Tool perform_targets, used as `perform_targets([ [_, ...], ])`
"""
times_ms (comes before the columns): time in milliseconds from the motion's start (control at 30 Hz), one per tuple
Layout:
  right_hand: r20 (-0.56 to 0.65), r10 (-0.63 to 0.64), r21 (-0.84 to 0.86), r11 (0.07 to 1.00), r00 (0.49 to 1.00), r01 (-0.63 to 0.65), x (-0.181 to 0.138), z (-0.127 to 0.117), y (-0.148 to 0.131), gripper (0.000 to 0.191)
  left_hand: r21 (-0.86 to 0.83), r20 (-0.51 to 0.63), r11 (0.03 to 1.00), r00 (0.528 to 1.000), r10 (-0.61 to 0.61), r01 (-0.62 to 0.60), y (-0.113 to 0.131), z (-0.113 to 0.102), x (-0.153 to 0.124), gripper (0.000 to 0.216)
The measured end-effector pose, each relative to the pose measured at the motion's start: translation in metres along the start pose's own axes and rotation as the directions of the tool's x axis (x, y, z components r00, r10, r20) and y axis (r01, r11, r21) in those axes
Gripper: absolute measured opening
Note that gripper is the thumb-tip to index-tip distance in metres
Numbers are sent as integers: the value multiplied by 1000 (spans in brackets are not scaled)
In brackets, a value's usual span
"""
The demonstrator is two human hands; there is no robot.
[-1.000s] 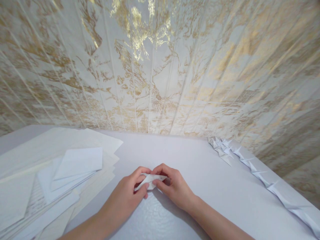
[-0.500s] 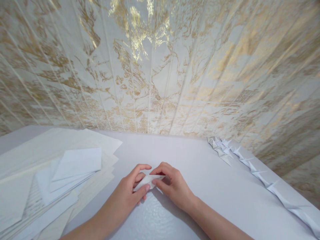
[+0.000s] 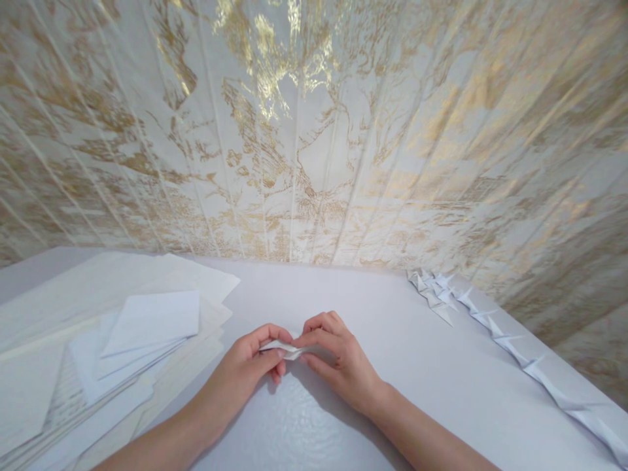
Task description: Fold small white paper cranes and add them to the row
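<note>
A small folded piece of white paper [image 3: 283, 348] is pinched between both hands just above the white table [image 3: 373, 314]. My left hand [image 3: 248, 369] grips its left end with thumb and curled fingers. My right hand [image 3: 333, 356] pinches its right end, fingers bent over it. Most of the paper is hidden by my fingers.
A loose stack of white paper sheets [image 3: 112, 340] covers the table's left side. A row of several folded white paper pieces [image 3: 490, 324] runs along the right edge. A gold and white patterned wall [image 3: 314, 131] rises right behind the table.
Both hands have lifted slightly and drawn closer together, and the folded paper now looks narrower and more covered by my fingers.
</note>
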State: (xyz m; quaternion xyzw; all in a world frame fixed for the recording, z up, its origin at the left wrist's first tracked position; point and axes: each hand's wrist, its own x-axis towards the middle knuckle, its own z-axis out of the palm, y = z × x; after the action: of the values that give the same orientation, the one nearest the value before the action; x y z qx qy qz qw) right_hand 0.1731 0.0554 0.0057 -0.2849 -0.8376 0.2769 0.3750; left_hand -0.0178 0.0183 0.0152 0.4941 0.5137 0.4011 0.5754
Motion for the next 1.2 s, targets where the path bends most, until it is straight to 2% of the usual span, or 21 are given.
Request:
perform_targets([
  [100,-34,20,12,1000,999,-20,0,0,2,17,-11,27,1000,1000,-3,3,4,1,-2,25],
  [233,-64,115,129,986,991,-106,1,1,4,13,41,64,998,997,37,-39,-1,1,-1,30],
  [467,-48,176,231,960,983,-161,2,1,1,14,55,50,995,995,81,-84,-10,-1,3,34],
  [767,-9,187,238,955,982,-180,2,1,0,17,85,-12,990,994,110,-109,-4,1,0,29],
  [933,-27,172,226,961,985,-161,2,2,2,16,47,1,994,995,103,-103,-5,0,1,31],
  [1067,-59,161,148,978,985,-150,1,3,2,10,75,31,992,994,100,-102,-6,-1,2,29],
  [1200,-65,185,109,978,981,-177,0,2,1,13,92,65,991,994,91,-97,-12,-1,0,31],
])
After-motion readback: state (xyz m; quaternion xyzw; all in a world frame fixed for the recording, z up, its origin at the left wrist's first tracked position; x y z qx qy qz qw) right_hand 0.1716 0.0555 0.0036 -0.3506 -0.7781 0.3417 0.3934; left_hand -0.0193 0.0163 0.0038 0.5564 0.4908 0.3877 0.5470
